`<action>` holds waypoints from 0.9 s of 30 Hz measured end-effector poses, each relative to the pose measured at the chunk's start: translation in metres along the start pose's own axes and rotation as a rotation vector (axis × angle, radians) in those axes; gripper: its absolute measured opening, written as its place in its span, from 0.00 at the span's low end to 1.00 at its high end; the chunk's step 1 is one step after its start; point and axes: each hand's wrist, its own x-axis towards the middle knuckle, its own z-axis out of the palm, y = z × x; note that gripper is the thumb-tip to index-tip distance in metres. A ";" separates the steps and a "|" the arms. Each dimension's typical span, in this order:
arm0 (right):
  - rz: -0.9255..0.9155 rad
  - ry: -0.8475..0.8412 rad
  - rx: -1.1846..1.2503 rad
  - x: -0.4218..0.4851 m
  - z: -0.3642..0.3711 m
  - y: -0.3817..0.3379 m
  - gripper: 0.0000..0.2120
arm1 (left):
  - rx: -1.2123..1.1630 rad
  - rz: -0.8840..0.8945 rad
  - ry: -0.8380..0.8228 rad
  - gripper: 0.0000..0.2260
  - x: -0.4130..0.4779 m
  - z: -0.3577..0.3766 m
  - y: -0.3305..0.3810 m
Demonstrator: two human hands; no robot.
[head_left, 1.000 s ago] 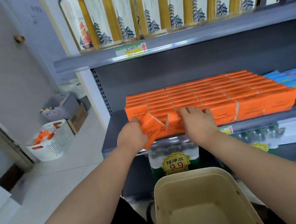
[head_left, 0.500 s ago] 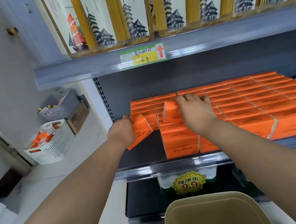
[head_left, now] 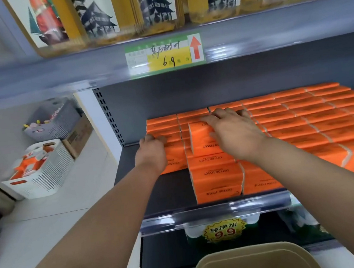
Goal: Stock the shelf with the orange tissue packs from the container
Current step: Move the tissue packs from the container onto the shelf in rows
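Orange plastic-wrapped tissue packs [head_left: 302, 125] fill most of the grey metal shelf [head_left: 169, 191]. Placing is in hand: the left hand [head_left: 151, 151] grips an end pack [head_left: 174, 160] in the short left column, and the right hand [head_left: 235, 134] clasps a raised pack [head_left: 200, 138] on the next. Likely next move: seat both flush, then reach for the beige container [head_left: 249, 249] below.

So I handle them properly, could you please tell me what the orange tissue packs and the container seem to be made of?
Orange tissue packs: likely thin plastic film, slightly glossy, pale seams at the ends. Container: probably moulded plastic, matte beige, smooth rounded rim.
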 end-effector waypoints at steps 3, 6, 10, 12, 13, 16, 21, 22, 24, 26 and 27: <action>0.005 0.016 0.011 0.000 -0.002 -0.005 0.23 | -0.078 -0.014 0.058 0.25 -0.005 0.003 0.000; 0.005 0.027 0.030 0.002 -0.009 -0.016 0.22 | -0.120 -0.035 0.112 0.24 -0.013 -0.003 -0.008; -0.041 0.063 0.078 0.011 -0.017 -0.047 0.22 | -0.180 -0.067 0.172 0.21 -0.032 -0.021 -0.030; -0.078 0.070 0.119 0.018 -0.017 -0.069 0.22 | -0.191 -0.107 0.186 0.21 -0.042 -0.031 -0.045; -0.099 0.073 0.137 0.022 -0.015 -0.081 0.22 | -0.184 -0.129 0.186 0.22 -0.046 -0.035 -0.052; -0.142 0.053 0.214 0.031 -0.001 -0.112 0.22 | -0.189 -0.182 0.202 0.20 -0.056 -0.044 -0.071; -0.137 -0.116 0.165 0.033 0.031 -0.126 0.21 | -0.173 -0.209 0.164 0.24 -0.060 -0.045 -0.086; -0.129 -0.140 0.143 0.032 0.037 -0.124 0.21 | -0.171 -0.201 0.158 0.23 -0.060 -0.043 -0.086; -0.103 -0.169 0.104 0.030 0.049 -0.118 0.21 | -0.179 -0.183 0.143 0.23 -0.057 -0.037 -0.084; -0.088 -0.178 0.077 0.030 0.059 -0.113 0.21 | -0.200 -0.163 0.123 0.22 -0.055 -0.031 -0.081; -0.090 -0.171 0.071 0.031 0.062 -0.112 0.21 | -0.213 -0.150 0.112 0.23 -0.054 -0.028 -0.079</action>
